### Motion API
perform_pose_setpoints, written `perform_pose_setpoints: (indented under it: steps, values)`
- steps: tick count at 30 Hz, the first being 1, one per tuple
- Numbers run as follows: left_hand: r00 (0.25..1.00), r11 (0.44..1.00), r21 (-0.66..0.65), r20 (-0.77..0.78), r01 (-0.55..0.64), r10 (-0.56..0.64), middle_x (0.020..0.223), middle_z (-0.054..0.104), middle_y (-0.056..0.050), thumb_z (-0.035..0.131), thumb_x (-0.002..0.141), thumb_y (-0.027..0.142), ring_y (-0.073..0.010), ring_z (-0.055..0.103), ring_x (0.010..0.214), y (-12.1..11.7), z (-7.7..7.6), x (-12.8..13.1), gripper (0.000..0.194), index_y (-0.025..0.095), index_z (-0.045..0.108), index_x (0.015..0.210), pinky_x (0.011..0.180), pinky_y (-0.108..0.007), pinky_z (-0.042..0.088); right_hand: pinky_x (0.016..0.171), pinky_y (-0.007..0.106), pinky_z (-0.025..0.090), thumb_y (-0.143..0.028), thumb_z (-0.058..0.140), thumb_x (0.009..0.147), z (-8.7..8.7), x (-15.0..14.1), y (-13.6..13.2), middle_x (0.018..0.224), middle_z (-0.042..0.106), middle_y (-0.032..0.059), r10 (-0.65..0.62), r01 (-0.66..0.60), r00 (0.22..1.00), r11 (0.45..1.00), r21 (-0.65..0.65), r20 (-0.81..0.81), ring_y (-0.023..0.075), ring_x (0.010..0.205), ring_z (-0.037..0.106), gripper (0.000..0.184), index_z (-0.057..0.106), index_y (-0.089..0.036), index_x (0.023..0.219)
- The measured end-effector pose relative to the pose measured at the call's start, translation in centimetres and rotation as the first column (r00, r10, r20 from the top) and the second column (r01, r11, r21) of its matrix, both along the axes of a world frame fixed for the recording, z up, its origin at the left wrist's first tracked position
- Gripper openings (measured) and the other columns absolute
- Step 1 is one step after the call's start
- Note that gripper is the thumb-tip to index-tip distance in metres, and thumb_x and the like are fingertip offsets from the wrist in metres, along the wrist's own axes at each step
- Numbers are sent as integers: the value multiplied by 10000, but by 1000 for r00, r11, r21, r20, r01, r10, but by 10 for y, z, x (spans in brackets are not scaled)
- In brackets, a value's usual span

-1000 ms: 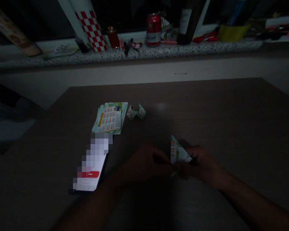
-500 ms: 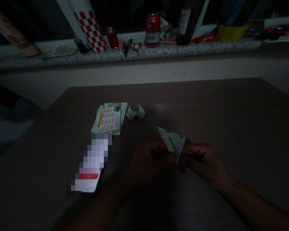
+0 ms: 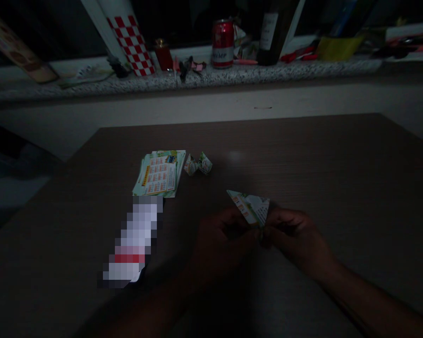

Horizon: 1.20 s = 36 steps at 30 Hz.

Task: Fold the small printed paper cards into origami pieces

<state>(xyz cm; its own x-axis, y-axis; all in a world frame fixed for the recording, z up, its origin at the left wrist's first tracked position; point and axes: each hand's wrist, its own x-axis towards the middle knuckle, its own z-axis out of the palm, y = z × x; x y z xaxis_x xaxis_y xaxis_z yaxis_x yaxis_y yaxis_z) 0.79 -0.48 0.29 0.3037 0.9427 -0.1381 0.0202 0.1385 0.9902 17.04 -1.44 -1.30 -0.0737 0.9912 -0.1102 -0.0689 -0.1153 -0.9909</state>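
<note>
A folded paper (image 3: 253,206), triangular and printed in green and white with orange blocks, is held up over the table between my two hands. My left hand (image 3: 225,239) pinches its lower left side with thumb and fingers. On the other side, my right hand (image 3: 294,232) grips the lower right edge, its fingertips close to the left thumb. Beyond the left hand lie a small folded paper piece (image 3: 198,164) with two pointed ends and a stack of printed paper cards (image 3: 158,174). The lowest tip of the held paper is partly hidden by my fingers.
A phone (image 3: 136,239) with a lit, blurred screen lies on the dark wooden table (image 3: 303,150), left of my hands. On the granite windowsill (image 3: 197,77) behind stand a red can (image 3: 223,44), a dark bottle (image 3: 269,37), a checkered tube (image 3: 132,44) and several small items.
The left hand now pinches the paper's left side, and the folded paper has turned so its point leans left. Over the last half second both hands moved only slightly.
</note>
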Motion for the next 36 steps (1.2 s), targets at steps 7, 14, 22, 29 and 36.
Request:
perform_pose_setpoints:
  steps: [7, 14, 22, 29, 36]
  values:
    - [999, 999, 31, -32, -37, 38, 734, 658, -11, 696, 721, 189, -132, 606, 694, -2, -2, 2, 99, 152, 661, 807, 640, -213, 472, 495, 210, 427, -122, 670, 640, -1, -2, -1, 522, 592, -26, -6, 6, 999, 1000, 3, -42, 92, 491, 513, 114, 624, -177, 552]
    - [996, 995, 88, -72, -41, 48, 761, 667, -21, 680, 743, 210, -146, 615, 721, -3, -6, 2, 77, 161, 657, 799, 669, -240, 485, 521, 227, 423, -121, 690, 618, -3, -1, 0, 573, 611, -20, -8, 7, 1000, 999, -41, -26, 103, 531, 526, 105, 615, -176, 568]
    - [989, 994, -36, 99, -108, 111, 718, 656, 8, 714, 692, 158, -112, 601, 675, 1, -3, 2, 99, 160, 644, 763, 634, -211, 478, 520, 236, 398, -225, 639, 759, -11, 3, -2, 591, 580, -17, 128, -136, 977, 990, -37, -174, 107, 544, 508, 82, 633, -181, 689]
    - [978, 985, -149, 171, -90, 116, 639, 624, 25, 742, 645, 168, -93, 569, 575, 6, -1, 2, 150, 148, 609, 713, 551, -194, 450, 504, 253, 404, -291, 539, 833, -2, 3, -2, 515, 579, 8, 222, -222, 975, 975, 15, -1, 117, 498, 517, 298, 617, -166, 573]
    - [997, 997, -22, 20, -68, 68, 692, 634, 9, 711, 698, 192, -110, 588, 643, 2, -2, 2, 125, 152, 607, 754, 600, -197, 459, 420, 219, 318, -273, 558, 777, -3, 1, -3, 437, 509, -11, 182, -184, 972, 983, -1, 150, 87, 421, 432, 309, 537, -160, 490]
